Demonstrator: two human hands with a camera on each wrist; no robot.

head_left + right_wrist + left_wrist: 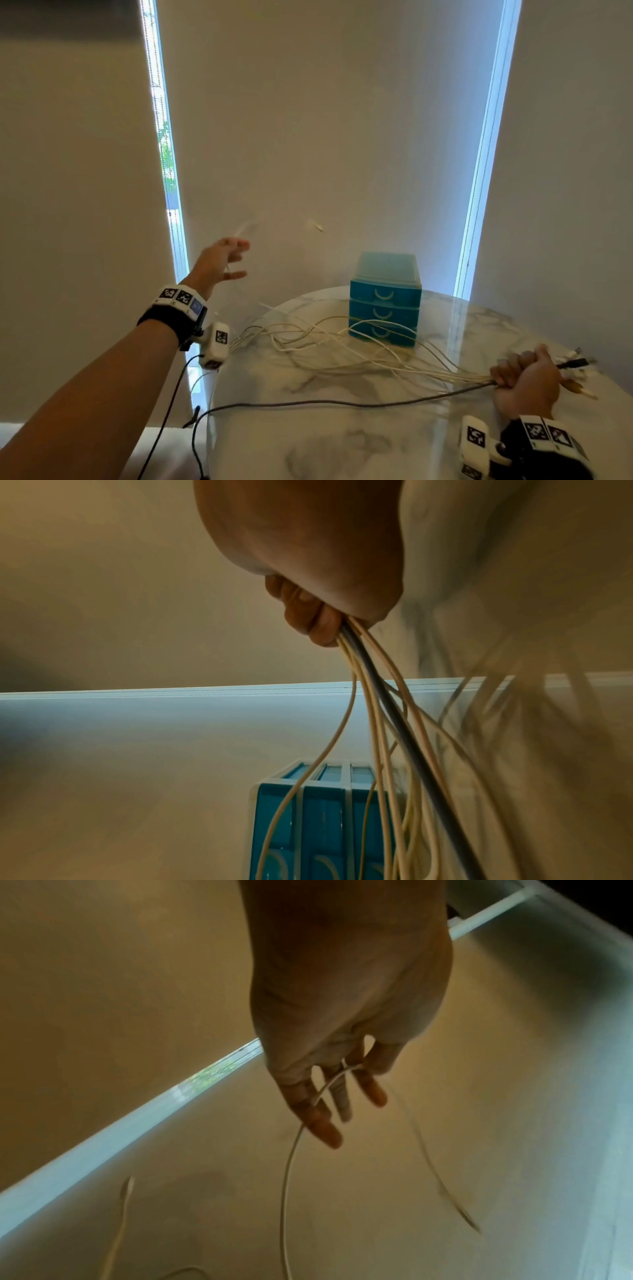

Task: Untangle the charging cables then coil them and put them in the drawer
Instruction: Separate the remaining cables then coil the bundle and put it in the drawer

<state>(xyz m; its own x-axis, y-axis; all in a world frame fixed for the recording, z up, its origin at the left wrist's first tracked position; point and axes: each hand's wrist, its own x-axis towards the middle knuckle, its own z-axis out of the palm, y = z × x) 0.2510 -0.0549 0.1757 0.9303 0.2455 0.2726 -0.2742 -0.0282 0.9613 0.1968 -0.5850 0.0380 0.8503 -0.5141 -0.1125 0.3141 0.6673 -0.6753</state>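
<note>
The cables point(342, 346) are mid-sort, strung out across the marble tabletop point(342, 442), one end gathered, the other end loose. The right hand point(527, 382) has its grip clamped in a fist round the whole bundle, white strands plus one dark cable point(308, 403), with plugs poking out past the knuckles. The left hand point(224, 258) is up and out to the side, a single white cable point(287, 1167) threaded between its fingers point(322, 1129), which lie nearly straight; whether they pinch it or only hook it, I cannot tell.

So the untangling looks well under way but not done: strands cross one another in the middle. Nothing is coiled. The blue drawer unit point(385, 301) stands behind them, all three drawers shut, one strand draped across its front.

The cable above the left hand is a blur, and the dark cable drops off the tabletop edge, its end only a blurred dark tip.
</note>
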